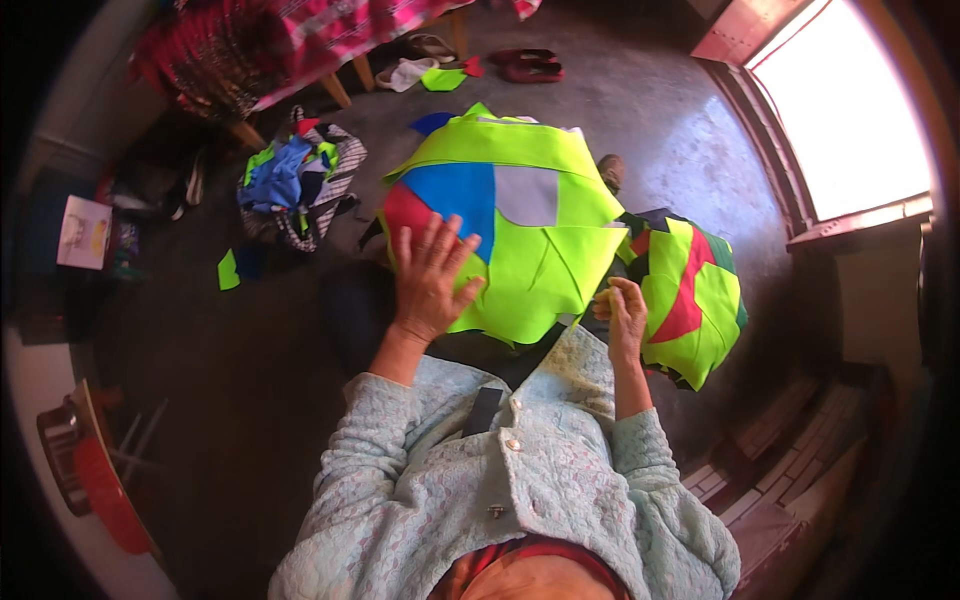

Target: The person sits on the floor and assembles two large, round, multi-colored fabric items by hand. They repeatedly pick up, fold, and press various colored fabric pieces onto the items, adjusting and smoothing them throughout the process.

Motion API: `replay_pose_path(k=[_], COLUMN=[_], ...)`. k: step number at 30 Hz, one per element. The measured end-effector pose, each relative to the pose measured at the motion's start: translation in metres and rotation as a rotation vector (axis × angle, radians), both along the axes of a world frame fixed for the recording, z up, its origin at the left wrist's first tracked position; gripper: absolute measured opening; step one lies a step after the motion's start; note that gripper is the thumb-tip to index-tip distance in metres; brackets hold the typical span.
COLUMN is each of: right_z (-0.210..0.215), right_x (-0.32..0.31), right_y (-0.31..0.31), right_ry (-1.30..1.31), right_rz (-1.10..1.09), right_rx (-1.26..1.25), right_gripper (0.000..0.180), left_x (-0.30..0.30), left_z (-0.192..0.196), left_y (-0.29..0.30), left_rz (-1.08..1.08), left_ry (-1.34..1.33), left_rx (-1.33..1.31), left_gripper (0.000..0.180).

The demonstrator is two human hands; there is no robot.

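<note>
A large patchwork cloth (555,260) of neon yellow-green, blue, red and grey pieces spreads in front of me, over or near my lap. My left hand (428,285) lies flat on its left side, across the red and blue patches, fingers spread. Just off the lower right edge of the cloth, my right hand (625,312) is raised with its fingers curled into a pinch. What it holds, if anything, is too small to make out. Beyond it to the right sits a second yellow-green bundle (715,290) with red and dark green patches.
A striped bag (345,165) stuffed with blue and green scraps sits on the floor at left, near a loose green scrap (229,270). Dark red shoes (528,66) lie at the far side by a cloth-covered bed (300,45). A bright doorway (850,110) opens at right.
</note>
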State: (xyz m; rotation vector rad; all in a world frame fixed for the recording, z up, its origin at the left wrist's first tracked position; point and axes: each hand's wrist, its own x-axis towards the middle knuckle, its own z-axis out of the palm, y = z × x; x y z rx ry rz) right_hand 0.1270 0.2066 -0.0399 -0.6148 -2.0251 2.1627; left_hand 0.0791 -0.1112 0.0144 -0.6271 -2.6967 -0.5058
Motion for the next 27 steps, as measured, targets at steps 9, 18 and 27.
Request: replay_pose_path(k=[9, 18, 27], right_z=[-0.045, -0.043, -0.027], right_x=[0.013, 0.005, 0.017], right_y=[0.018, 0.016, 0.089], right_ry=[-0.081, -0.1, 0.037], right_rz=[-0.081, -0.112, -0.36], right_rx=[-0.01, -0.165, -0.008], right_gripper=[0.014, 0.014, 0.014], left_x=[0.013, 0.011, 0.011], left_z=[-0.014, -0.019, -0.022], left_y=[0.02, 0.023, 0.023], left_rz=[0.022, 0.037, 0.034], left_ry=[0.031, 0.119, 0.163], left_rx=[0.006, -0.097, -0.125], left_gripper=[0.057, 0.055, 0.052])
